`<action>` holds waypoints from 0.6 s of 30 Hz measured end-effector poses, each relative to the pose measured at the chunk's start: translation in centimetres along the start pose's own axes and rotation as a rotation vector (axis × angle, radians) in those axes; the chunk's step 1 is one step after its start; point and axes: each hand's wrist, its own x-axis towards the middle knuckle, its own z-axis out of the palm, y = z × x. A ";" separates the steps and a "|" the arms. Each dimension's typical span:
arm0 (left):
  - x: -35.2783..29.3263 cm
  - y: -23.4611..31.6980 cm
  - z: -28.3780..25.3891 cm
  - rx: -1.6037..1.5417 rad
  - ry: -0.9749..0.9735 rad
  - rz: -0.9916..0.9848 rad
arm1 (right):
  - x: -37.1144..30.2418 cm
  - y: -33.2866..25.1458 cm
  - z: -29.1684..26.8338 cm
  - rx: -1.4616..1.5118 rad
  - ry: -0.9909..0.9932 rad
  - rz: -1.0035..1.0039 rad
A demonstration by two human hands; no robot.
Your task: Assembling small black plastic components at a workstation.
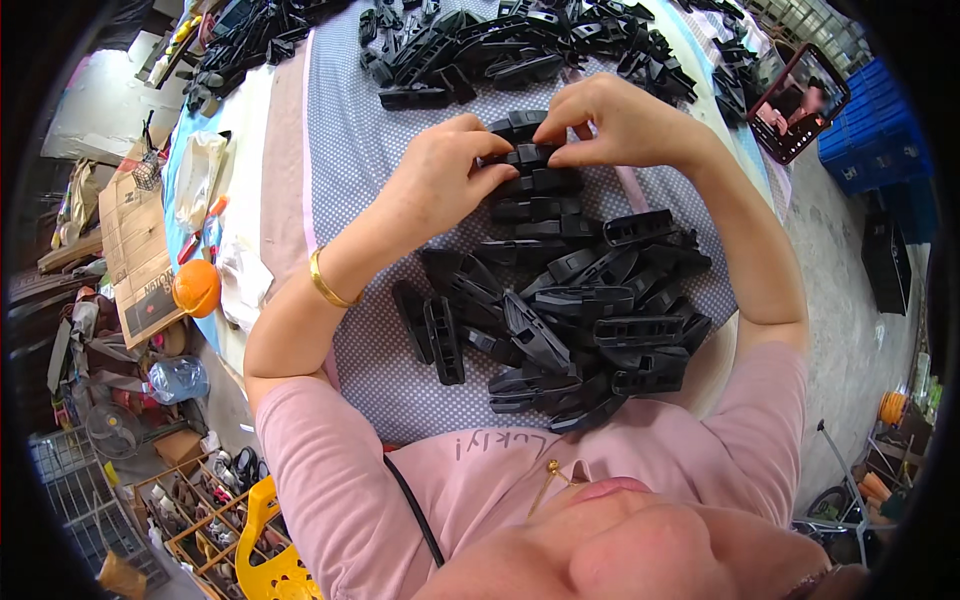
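My left hand (445,175) and my right hand (612,122) meet over a short column of black plastic parts (540,182) on the dotted cloth. Both thumbs and fingers close on the ends of one black plastic part (529,155) in that column, left hand at its left end, right hand at its right. Another such part lies just beyond it, partly behind my fingers. Nearer to me spreads a loose heap of similar long, slotted black parts (580,300), lying at mixed angles.
More black parts (500,45) are heaped across the table's far side. A phone (799,103) stands at the far right, near blue crates (875,125). An orange round object (196,289) and a white cloth (243,283) lie along the left edge. A yellow chair (268,550) is at lower left.
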 end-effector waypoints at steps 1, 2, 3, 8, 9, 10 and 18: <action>0.0 0.0 0.2 0.022 0.048 0.020 | 0.1 -0.1 0.2 -0.004 0.020 -0.017; 0.0 -0.1 0.4 0.022 0.047 0.019 | 0.2 -0.1 0.7 -0.011 0.038 -0.042; 0.0 -0.2 0.6 0.031 0.060 0.029 | 0.1 -0.2 0.8 -0.010 0.038 -0.043; -0.1 -0.3 0.5 0.079 0.079 0.026 | -0.1 -0.6 1.1 -0.208 0.054 -0.055; -0.2 -0.5 0.4 0.073 0.074 0.031 | -0.1 -0.7 1.2 -0.208 0.053 -0.054; -0.2 -0.7 0.3 0.068 0.070 0.037 | -0.1 -0.7 1.3 -0.212 0.062 -0.062; 0.0 -0.9 0.3 0.015 0.084 0.019 | 0.3 -0.6 1.8 -0.133 0.085 0.032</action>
